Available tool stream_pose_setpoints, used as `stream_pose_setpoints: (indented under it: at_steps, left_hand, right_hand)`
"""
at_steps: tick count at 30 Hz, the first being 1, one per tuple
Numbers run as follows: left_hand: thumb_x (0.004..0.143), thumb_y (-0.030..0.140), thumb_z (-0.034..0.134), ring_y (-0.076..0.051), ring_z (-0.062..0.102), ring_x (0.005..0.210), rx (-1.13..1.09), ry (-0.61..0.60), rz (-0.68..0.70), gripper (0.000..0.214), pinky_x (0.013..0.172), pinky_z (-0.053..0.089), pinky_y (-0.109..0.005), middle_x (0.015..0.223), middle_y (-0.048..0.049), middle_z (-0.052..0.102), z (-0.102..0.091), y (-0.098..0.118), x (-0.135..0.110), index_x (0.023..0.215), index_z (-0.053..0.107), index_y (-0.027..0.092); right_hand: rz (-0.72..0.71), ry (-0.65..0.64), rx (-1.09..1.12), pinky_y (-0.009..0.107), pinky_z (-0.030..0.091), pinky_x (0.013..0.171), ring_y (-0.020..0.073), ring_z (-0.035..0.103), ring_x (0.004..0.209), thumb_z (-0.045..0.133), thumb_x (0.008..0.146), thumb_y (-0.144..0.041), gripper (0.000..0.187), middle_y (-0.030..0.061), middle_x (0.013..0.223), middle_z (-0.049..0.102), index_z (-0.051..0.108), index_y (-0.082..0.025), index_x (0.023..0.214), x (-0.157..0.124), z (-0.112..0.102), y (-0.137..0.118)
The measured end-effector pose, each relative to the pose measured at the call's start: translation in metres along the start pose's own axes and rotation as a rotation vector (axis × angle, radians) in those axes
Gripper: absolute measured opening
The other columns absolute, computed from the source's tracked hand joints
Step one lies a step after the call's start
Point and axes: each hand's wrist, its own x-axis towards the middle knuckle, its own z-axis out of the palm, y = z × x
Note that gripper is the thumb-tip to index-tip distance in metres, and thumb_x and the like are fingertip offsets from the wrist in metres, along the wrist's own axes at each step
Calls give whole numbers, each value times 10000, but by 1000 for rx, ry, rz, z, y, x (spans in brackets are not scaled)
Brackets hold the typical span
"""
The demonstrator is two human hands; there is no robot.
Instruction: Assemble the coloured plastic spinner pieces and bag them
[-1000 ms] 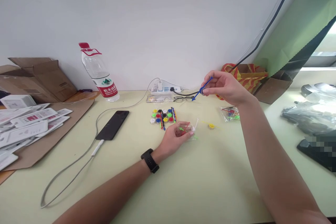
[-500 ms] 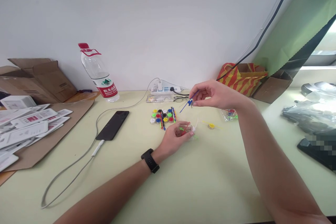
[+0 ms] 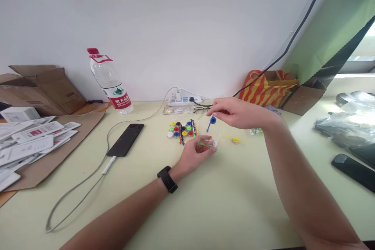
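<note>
My right hand is closed in a pinch above the table. A blue arrow spinner hangs from its fingertips, the arrowhead pointing down. My left hand rests on the table, curled around several small clear-based arrow spinners. A green arrow and a white disc show among them; the fingers partly hide the rest. Right of that hand lies a yellow arrow spinner. Behind and left of it stand rows of coloured round discs with loose arrows laid across them.
A black phone on a white cable lies at left. Behind are a large water bottle and a power strip. A striped bag stands back right. Cardboard boxes and white packages occupy the left side.
My right hand has moved slightly down, and the blue arrow spinner has turned so its arrowhead points downward. My left hand stays in place around the spinners.
</note>
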Motion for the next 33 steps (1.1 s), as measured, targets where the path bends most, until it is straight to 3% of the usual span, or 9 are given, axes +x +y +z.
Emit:
stream_pose_setpoints:
  at_steps: [3, 8, 13, 18, 24, 27, 29, 33]
  left_hand:
    - [791, 375, 866, -196, 699, 930, -5, 3, 9, 537, 828, 558, -312, 1092, -101, 726, 0, -1, 0, 1246, 673, 166]
    - [736, 317, 896, -178, 676, 880, -12, 11, 23, 698, 844, 551, -335, 1103, -94, 715, 0, -7, 2, 1354, 604, 175]
    - [768, 325, 852, -194, 659, 857, 36, 102, 55, 563, 781, 551, -324, 995, -71, 702, -1, -11, 4, 1273, 647, 181]
    - [778, 268, 821, -219, 657, 903, 97, 157, 113, 416, 806, 553, -341, 1017, -76, 702, -2, -8, 5, 1167, 692, 199]
    - [783, 241, 806, -244, 681, 1015, 104, 141, 85, 576, 901, 547, -380, 1136, -95, 710, -2, -8, 3, 1332, 633, 209]
    - [789, 266, 810, -229, 689, 968, 133, 151, 80, 537, 870, 550, -362, 1120, -88, 717, -2, -8, 3, 1300, 655, 203]
    - [795, 295, 817, -213, 686, 906, 147, 164, 71, 523, 812, 552, -341, 1090, -86, 720, -2, -7, 3, 1286, 664, 197]
    - [816, 379, 825, -186, 674, 848, 147, 129, 88, 553, 743, 548, -308, 1118, -101, 716, -3, -8, 2, 1305, 651, 188]
  right_hand:
    - [9, -13, -4, 303, 461, 742, 217, 644, 915, 537, 920, -179, 317, 66, 1144, 733, 766, -236, 1131, 2, 4, -6]
    - [39, -59, 21, 297, 382, 574, 169, 568, 643, 545, 843, -137, 245, 18, 852, 727, 742, -243, 945, 3, 8, -14]
    - [19, -144, 86, 298, 421, 611, 203, 638, 758, 561, 814, -126, 211, 28, 920, 758, 730, -241, 869, 9, 14, -17]
    - [43, -214, 145, 285, 447, 645, 211, 660, 832, 569, 843, -137, 192, 44, 994, 756, 710, -236, 927, 15, 23, -18]
    - [70, -238, 151, 282, 429, 607, 180, 624, 728, 506, 966, -271, 167, 26, 970, 723, 671, -249, 941, 14, 21, -16]
    - [114, -257, 225, 278, 443, 581, 165, 655, 685, 511, 989, -342, 179, 22, 1011, 720, 659, -252, 944, 9, 13, -14]
    - [87, -218, 265, 279, 469, 616, 167, 676, 721, 551, 973, -337, 148, 31, 1044, 719, 671, -249, 969, 5, 5, -13]
    - [93, 62, 322, 295, 465, 611, 178, 640, 732, 579, 966, -372, 181, 59, 973, 707, 676, -231, 1026, -4, -11, -6]
